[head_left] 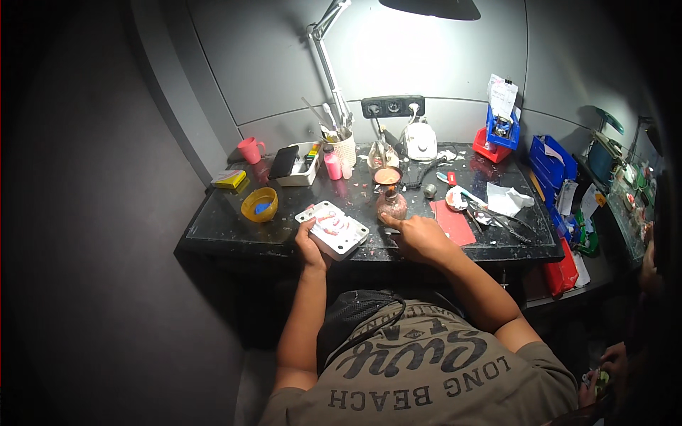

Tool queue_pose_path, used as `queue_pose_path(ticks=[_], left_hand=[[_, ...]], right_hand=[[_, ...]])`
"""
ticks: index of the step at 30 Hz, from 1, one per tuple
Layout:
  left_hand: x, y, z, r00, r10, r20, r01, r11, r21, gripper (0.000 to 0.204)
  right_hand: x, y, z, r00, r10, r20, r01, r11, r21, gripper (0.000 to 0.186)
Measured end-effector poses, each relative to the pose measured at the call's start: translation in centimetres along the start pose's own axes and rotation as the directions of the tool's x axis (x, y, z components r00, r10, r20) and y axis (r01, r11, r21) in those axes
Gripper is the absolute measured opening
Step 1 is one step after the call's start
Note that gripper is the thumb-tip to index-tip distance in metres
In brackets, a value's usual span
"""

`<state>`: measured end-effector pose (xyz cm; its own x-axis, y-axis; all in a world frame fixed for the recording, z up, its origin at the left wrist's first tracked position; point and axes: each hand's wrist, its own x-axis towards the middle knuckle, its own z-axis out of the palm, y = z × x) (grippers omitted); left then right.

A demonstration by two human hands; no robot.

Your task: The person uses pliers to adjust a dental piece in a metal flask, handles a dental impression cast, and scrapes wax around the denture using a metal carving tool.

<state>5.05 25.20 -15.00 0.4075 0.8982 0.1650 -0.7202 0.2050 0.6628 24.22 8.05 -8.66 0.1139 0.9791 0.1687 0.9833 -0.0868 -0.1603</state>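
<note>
My left hand [311, 246] grips a white dental flask [346, 241] by its left side, just over the table's front edge. Round holes mark the flask's corners, and a reddish, arch-shaped dental mould [335, 225] sits in its white top. My right hand [420, 238] is beside a small round glass spirit lamp [391, 205], its index finger stretched toward the glass. Whether that finger touches the lamp cannot be told. The other fingers are curled; a short greyish sliver shows by them, too small to name. A shallow orange-brown pan [387, 176] appears just behind the lamp's top.
Left on the black table [213, 224] stand a yellow bowl [259, 205] with blue material and a pink mug [250, 150]. A pink bottle [332, 164] and a brush holder [343, 149] are behind. Red sandpaper [452, 223], tools and white tissue [509, 200] lie right. Another person's hand [615, 359] shows lower right.
</note>
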Motion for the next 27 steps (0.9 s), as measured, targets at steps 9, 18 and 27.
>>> queue_pose_path(ticks=[9, 18, 27], left_hand=[[0.2, -0.2, 0.0, 1.000, -0.005, -0.024, 0.005, 1.000, 0.016, 0.056], [2.6, -1.4, -1.0, 0.979, 0.087, -0.186, -0.073, 0.994, 0.080, 0.050], [4.8, 0.0, -1.3, 0.872, 0.484, -0.069, -0.278, 0.607, 0.745, 0.030]], right_hand=[[0.2, 0.7, -0.4, 0.999, 0.016, 0.039, -0.018, 0.998, 0.055, 0.062], [-3.6, 3.5, -0.7, 0.993, 0.041, -0.115, -0.016, 0.978, 0.206, 0.038], [-6.2, 6.7, -3.5, 0.916, 0.350, -0.194, -0.364, 0.931, -0.039, 0.018]])
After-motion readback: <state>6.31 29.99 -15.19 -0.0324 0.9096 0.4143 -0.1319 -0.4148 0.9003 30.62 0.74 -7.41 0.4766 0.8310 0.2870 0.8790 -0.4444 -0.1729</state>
